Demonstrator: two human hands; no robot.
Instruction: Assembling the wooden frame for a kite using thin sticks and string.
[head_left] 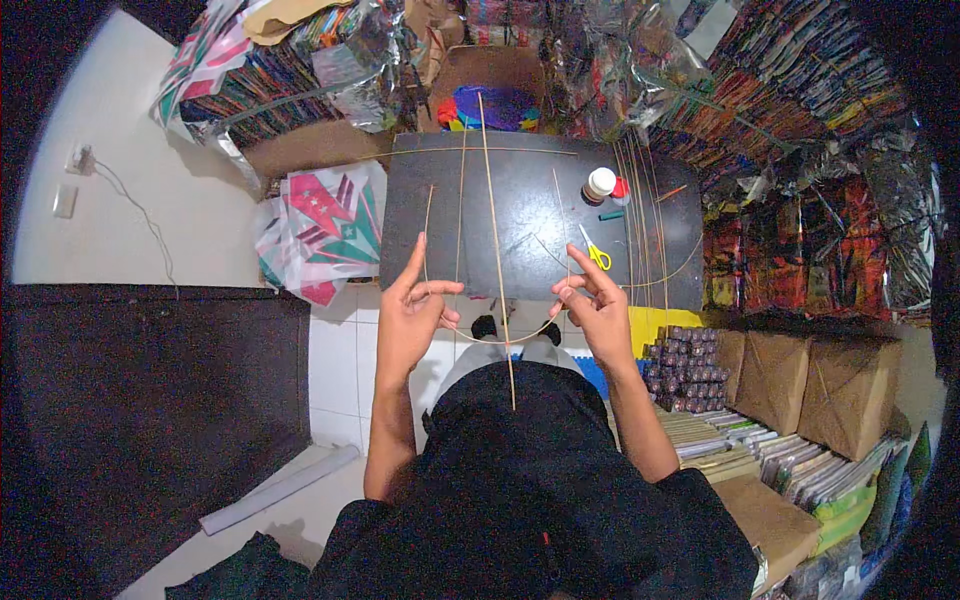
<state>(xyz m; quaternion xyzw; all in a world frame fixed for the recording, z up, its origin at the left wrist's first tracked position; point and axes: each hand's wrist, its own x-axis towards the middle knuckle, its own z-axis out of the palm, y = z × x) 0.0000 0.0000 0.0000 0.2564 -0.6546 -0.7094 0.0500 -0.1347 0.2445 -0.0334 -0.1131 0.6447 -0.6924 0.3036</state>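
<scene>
A thin bamboo strip (475,338) is bent into a U between my hands, its curve toward my body. On the left side, my left hand (408,315) grips it with the index finger stretched along its arm. My right hand (600,312) pinches the opposite side between thumb and fingers. A long straight bamboo stick (494,205) crosses the bottom of the curve, one end over my lap and the other above the far table edge. Whether the two are tied at the crossing is too small to tell.
On the dark table (410,215) lie yellow-handled scissors (598,258), a white-capped bottle (600,183), a small green piece (610,216) and loose bamboo sticks (640,220). Patterned sheets (330,225) are left of it. Wrapped stacks (800,90) and brown boxes (845,390) crowd the right.
</scene>
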